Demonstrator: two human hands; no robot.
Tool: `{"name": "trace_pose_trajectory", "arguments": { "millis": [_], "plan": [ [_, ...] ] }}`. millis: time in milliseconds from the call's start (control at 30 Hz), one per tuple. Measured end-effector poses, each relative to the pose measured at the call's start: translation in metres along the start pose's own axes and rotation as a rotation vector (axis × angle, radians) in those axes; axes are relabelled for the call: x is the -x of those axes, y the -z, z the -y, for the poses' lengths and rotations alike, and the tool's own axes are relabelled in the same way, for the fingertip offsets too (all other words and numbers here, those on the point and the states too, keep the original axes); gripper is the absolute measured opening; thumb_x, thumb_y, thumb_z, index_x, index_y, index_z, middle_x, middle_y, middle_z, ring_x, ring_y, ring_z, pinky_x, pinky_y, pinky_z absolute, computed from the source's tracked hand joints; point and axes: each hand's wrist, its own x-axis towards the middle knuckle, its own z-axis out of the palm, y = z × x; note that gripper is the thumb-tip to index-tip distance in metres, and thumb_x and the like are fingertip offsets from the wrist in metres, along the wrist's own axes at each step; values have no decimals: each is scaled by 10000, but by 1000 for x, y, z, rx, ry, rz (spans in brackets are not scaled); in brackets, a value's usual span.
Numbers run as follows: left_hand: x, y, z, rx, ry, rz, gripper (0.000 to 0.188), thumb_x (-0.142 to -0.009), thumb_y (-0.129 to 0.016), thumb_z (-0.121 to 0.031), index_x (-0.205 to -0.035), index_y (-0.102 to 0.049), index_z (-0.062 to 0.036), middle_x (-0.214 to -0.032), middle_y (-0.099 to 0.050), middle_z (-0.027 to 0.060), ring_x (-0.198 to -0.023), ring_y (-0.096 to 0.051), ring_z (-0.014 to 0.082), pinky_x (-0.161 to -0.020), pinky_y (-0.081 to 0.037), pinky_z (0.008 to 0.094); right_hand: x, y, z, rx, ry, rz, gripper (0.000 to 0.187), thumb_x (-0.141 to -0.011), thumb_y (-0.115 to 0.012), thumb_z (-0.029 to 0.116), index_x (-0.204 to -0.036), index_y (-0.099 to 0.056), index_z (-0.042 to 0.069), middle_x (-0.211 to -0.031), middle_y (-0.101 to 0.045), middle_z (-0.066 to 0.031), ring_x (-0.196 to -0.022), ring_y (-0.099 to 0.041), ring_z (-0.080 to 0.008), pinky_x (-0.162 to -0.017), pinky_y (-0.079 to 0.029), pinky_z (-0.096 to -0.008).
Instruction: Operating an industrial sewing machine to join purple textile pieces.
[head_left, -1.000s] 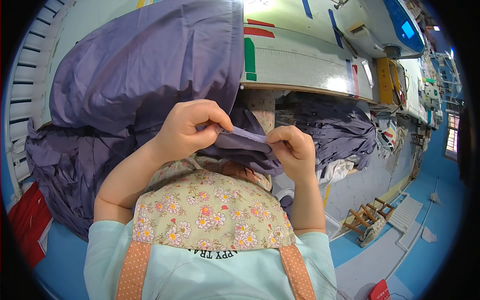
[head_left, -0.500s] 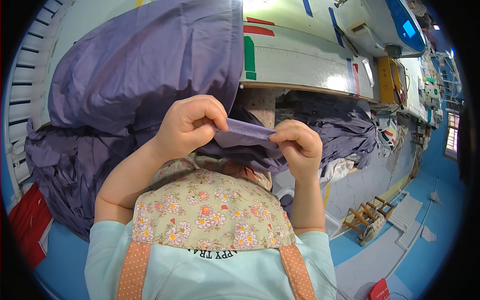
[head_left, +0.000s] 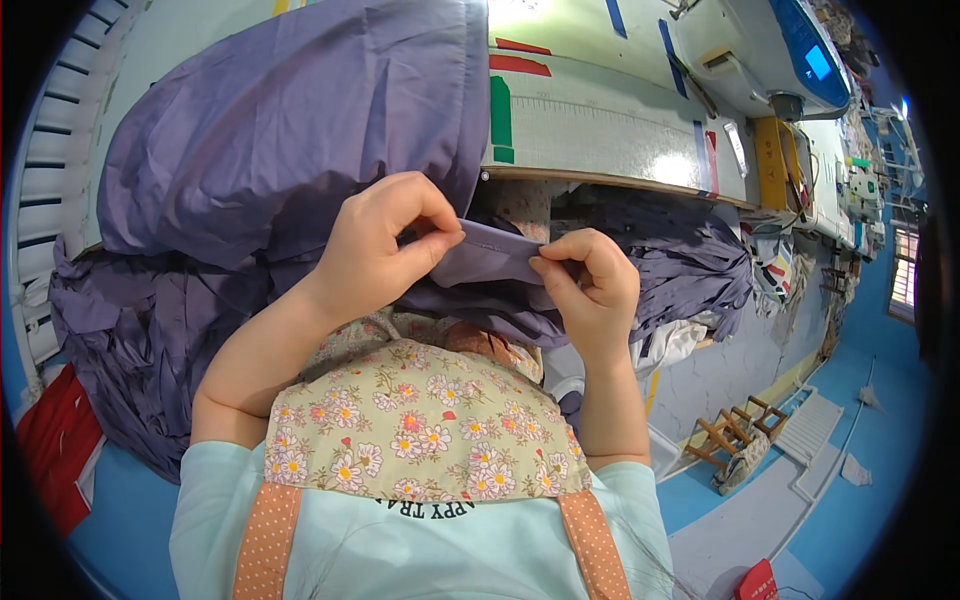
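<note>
Between my two hands a folded edge of purple fabric (head_left: pixel 488 258) is stretched, with a seam line running along it. My left hand (head_left: pixel 385 240) pinches the edge between thumb and forefinger. On the other side my right hand (head_left: pixel 590 285) grips the same edge with thumb and fingers. Below the hands the cloth drops toward my flowered apron (head_left: pixel 420 420). A wide sheet of purple fabric (head_left: pixel 300 120) lies over the table at the left and hangs off its front.
A sewing machine (head_left: pixel 760 45) with a blue panel stands on the light worktable (head_left: pixel 600 135), which bears coloured tape strips. More gathered purple cloth (head_left: pixel 690 260) hangs below the table at the right. Red cloth (head_left: pixel 60 450) lies at lower left, wooden stools (head_left: pixel 735 430) at right.
Both hands have risen slightly with the fabric edge. The held edge has turned, so its seam line now shows on the face toward me.
</note>
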Motion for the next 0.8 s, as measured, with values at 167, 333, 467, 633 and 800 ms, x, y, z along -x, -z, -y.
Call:
{"name": "trace_pose_trajectory", "arguments": {
  "millis": [167, 333, 467, 633, 800],
  "plan": [
    [-8, 7, 0, -343, -251, 21, 191, -775, -738, 66, -935, -684, -23, -810, -615, 97, -730, -608, 248, -642, -496, 327, -3, 4, 7, 133, 34, 113, 207, -703, -754, -78, -875, -683, 14, -793, -656, -95, -708, -648, -244, -636, -512, -316],
    [-3, 10, 2, -489, -291, -15, 122, -825, -714, 35, -934, -700, -18, -862, -667, 86, -717, -643, 211, -651, -498, 304, 2, -7, 17, 152, 278, 81, 222, -680, -745, -78, -863, -668, 19, -740, -601, -85, -641, -608, -259, -570, -492, -346],
    [0, 10, -7, -164, 187, 41, 98, -893, -658, 31, -975, -691, -12, -875, -680, 47, -738, -643, 108, -678, -507, 252, 6, -17, 21, 229, 397, 128, 229, -667, -742, -31, -859, -648, 50, -729, -557, -67, -601, -589, -248, -517, -480, -362],
    [4, 11, 3, 280, 334, 88, 142, -948, -608, 18, -1077, -658, -14, -920, -670, 12, -830, -633, 64, -751, -517, 211, 8, -32, 17, 264, 451, 146, 211, -675, -724, -6, -858, -637, 53, -730, -528, -64, -588, -583, -232, -498, -476, -347],
    [3, 2, 3, 270, 376, 17, 123, -940, -611, 36, -1036, -676, -3, -941, -655, 1, -838, -624, 67, -773, -512, 209, 12, -38, 17, 331, 451, 228, 222, -689, -722, 21, -893, -641, 49, -747, -530, -68, -594, -587, -233, -495, -478, -352]
  ]
}}
